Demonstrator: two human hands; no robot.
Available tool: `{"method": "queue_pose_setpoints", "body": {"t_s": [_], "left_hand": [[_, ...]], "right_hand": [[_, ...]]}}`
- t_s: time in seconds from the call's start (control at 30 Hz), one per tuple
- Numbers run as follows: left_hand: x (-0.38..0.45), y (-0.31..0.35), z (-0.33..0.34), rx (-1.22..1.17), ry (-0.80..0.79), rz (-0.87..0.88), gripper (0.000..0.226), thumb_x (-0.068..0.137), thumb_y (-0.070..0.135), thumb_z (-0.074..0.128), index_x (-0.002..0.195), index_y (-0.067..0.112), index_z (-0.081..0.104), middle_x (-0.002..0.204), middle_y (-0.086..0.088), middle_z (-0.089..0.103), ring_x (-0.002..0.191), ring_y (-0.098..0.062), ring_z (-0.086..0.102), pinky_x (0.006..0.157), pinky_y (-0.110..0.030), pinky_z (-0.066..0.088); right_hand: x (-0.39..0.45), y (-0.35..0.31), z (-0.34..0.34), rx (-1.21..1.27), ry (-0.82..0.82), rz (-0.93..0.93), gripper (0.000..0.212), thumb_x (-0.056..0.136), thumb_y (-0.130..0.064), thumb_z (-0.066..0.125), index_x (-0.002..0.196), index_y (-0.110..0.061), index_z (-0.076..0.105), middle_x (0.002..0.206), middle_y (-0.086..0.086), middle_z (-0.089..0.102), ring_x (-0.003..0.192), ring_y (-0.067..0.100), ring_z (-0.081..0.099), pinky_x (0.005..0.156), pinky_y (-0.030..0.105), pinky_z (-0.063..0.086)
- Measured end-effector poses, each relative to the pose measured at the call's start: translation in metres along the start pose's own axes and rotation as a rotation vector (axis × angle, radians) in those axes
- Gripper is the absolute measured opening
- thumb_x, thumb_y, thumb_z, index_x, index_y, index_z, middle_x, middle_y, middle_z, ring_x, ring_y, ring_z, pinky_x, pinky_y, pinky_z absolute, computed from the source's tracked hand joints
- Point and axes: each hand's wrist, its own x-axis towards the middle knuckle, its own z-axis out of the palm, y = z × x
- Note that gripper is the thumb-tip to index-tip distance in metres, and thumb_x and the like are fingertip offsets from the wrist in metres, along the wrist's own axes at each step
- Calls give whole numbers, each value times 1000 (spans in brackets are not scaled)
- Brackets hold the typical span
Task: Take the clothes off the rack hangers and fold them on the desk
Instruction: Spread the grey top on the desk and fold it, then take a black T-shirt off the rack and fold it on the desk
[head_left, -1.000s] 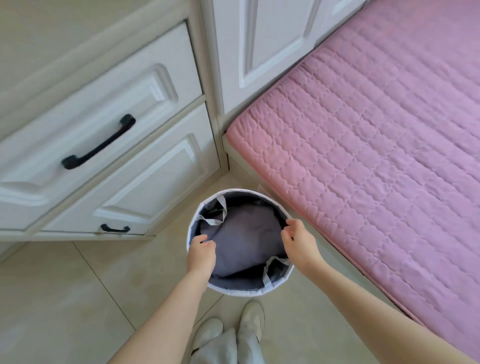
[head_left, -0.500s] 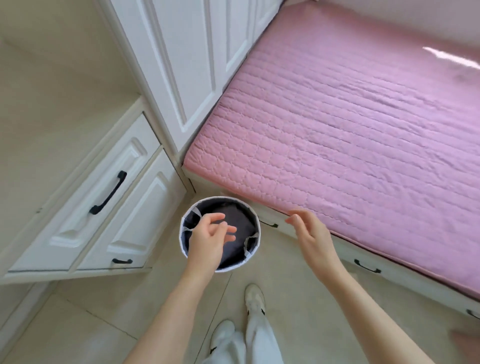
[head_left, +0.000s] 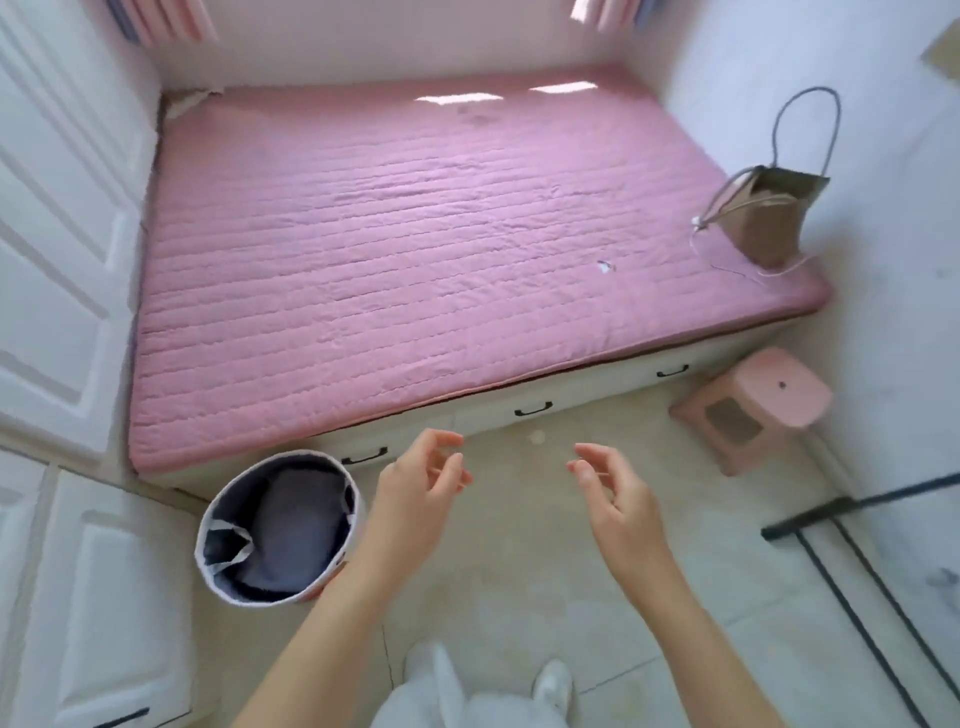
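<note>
A round fabric basket (head_left: 208, 530) with a white rim stands on the floor at the lower left, with a grey folded garment (head_left: 293, 525) inside it. My left hand (head_left: 415, 493) hovers just right of the basket, fingers loosely curled, holding nothing. My right hand (head_left: 613, 493) hangs farther right over the floor tiles, also loose and holding nothing. Part of a black metal rack frame (head_left: 831, 525) shows at the right edge. No hangers or desk appear in view.
A bed with a pink quilted cover (head_left: 395, 260) fills the middle. A brown paper bag (head_left: 769, 218) stands on its right corner. A pink plastic stool (head_left: 753, 405) sits by the right wall. White cabinets (head_left: 62, 260) line the left side.
Both hands let go of the basket rim and rose away from it. The view lifted and swung right, so the whole bed, stool and rack frame came into sight.
</note>
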Motion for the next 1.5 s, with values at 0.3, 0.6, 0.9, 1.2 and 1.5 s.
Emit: {"method": "queue_pose_setpoints", "body": {"t_s": [0.3, 0.6, 0.9, 1.2, 1.5], "left_hand": [[-74, 91, 184, 57, -426, 199, 26, 95, 6, 52, 93, 32, 58, 75, 5, 72, 70, -8, 67, 71, -17, 49], [-198, 144, 383, 97, -709, 287, 21, 93, 9, 52, 99, 26, 62, 78, 4, 72, 75, -11, 68, 68, -21, 50], [-285, 191, 545, 203, -931, 379, 20, 95, 11, 48, 103, 25, 61, 81, 6, 71, 79, -9, 65, 59, -12, 46], [-319, 251, 674, 271, -1103, 513, 21, 93, 15, 50, 99, 34, 59, 89, 11, 69, 85, -12, 65, 69, -25, 53], [-323, 348, 789, 278, -1231, 662, 26, 94, 10, 45, 109, 24, 60, 105, 7, 64, 93, -8, 61, 58, -10, 45]], "right_hand": [[-136, 88, -175, 113, 364, 267, 14, 98, -25, 50, 106, -33, 58, 105, -12, 66, 100, -4, 60, 86, 15, 46], [-253, 178, -333, 107, 476, 400, 17, 99, -31, 48, 113, -30, 57, 104, -13, 65, 99, -12, 54, 75, 2, 41], [-318, 245, -479, 107, 765, 499, 16, 99, -26, 48, 112, -26, 58, 100, -11, 68, 102, -1, 59, 72, 3, 41], [-303, 266, -628, 80, 1006, 453, 15, 99, -25, 49, 112, -23, 55, 102, -3, 68, 101, 9, 63, 88, 23, 47], [-259, 263, -778, 52, 1150, 427, 24, 99, -28, 46, 120, -19, 55, 100, -7, 69, 104, 11, 63, 98, 44, 48]]}}
